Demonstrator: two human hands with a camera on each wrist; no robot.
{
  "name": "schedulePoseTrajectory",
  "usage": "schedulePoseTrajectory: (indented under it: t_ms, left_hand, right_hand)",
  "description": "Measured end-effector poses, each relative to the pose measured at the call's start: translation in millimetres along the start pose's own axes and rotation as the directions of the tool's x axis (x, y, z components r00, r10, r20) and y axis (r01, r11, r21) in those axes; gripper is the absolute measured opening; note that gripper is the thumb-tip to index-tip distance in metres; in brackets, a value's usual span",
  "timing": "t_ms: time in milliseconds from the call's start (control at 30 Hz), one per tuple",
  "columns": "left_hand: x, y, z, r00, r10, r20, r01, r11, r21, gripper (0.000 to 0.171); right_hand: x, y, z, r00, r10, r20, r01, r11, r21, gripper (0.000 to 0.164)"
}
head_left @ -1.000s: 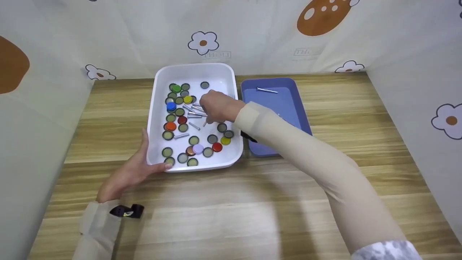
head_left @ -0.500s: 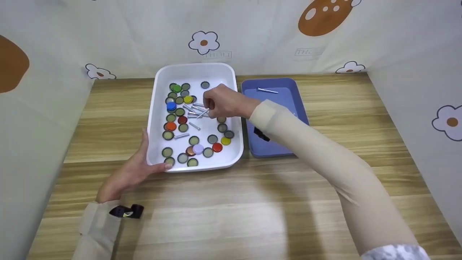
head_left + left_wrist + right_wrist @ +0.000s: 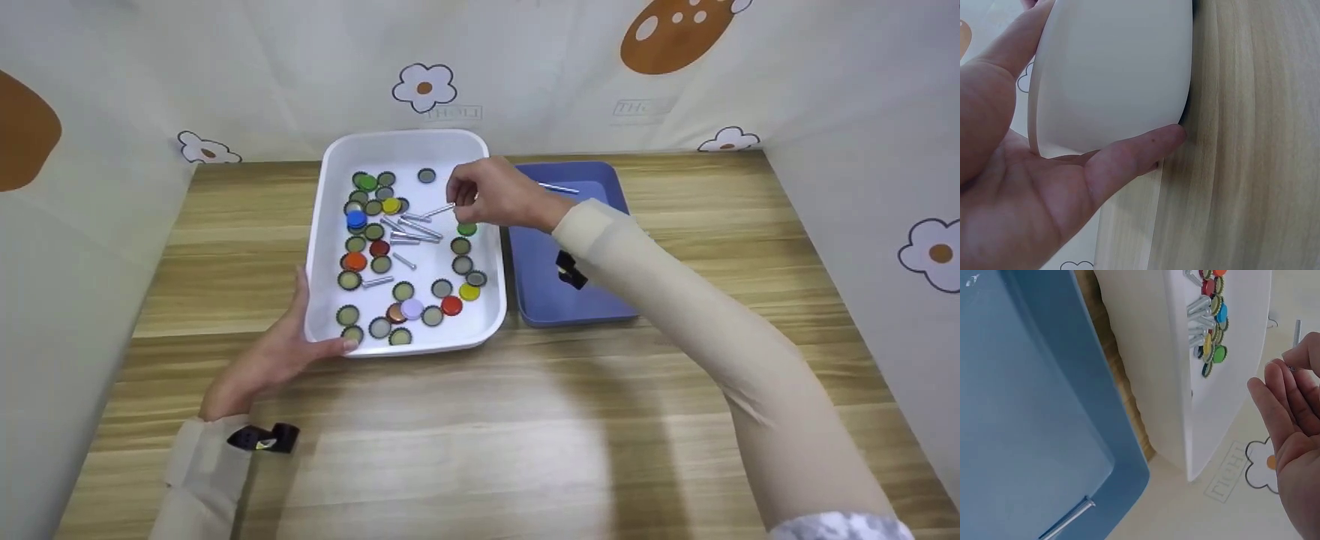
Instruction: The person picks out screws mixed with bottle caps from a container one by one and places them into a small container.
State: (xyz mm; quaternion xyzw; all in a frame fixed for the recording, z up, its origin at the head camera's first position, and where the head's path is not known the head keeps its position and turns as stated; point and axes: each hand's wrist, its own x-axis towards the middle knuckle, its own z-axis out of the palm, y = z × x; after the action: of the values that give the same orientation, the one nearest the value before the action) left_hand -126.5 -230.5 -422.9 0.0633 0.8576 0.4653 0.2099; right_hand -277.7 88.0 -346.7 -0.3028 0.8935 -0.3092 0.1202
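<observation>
My right hand (image 3: 495, 193) is raised over the right side of the white tray (image 3: 321, 187), pinching a silver bolt (image 3: 439, 211) between thumb and fingertips. In the right wrist view the bolt's threaded shank (image 3: 1297, 332) sticks out beyond the thumb. Below it, several more bolts (image 3: 420, 227) lie loosely piled in the tray among bottle caps (image 3: 355, 261) of many colours, a number of them turned underside up. At the tray's near left corner my left hand (image 3: 289, 349) holds the rim, thumb over the edge; the left wrist view shows a finger (image 3: 1134, 152) against the outer wall.
Right of the white tray stands a blue tray (image 3: 577, 319), partly covered by my right forearm. One bolt (image 3: 559, 188) lies near its far end. Both trays sit on a wood-grain table (image 3: 450, 450), with a patterned curtain (image 3: 540, 75) behind and at the sides.
My right hand has lifted a bolt from the pile and moved right and up toward the blue tray, uncovering a green cap. My left hand has stayed on the rim.
</observation>
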Motion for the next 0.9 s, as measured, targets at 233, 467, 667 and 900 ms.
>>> schedulePoseTrajectory:
  t_ms: [233, 467, 667, 900]
  left_hand:
    - [1.2, -1.5, 0.9, 0.999, 0.032, -0.010, -0.032, 0.999, 0.011, 0.132]
    - [0.9, -0.2, 0.1, 1.000, 0.027, 0.000, -0.027, 1.000, -0.014, 0.130]
    - [0.4, -0.4, 0.1, 1.000, 0.024, 0.001, -0.024, 1.000, -0.012, 0.129]
    - [-0.4, 2.0, -1.1, 0.998, -0.054, 0.013, 0.054, 0.999, -0.004, 0.130]
  right_hand:
    - [-11, 12, -14, 0.996, 0.063, -0.064, -0.060, 0.997, 0.050, 0.018]
    - [-19, 30, -28, 0.984, 0.125, -0.131, -0.116, 0.991, 0.073, 0.018]
    - [-28, 54, -34, 0.971, 0.159, -0.178, -0.151, 0.987, 0.058, 0.018]
    - [-38, 82, -34, 0.956, 0.193, -0.223, -0.188, 0.981, 0.045, 0.016]
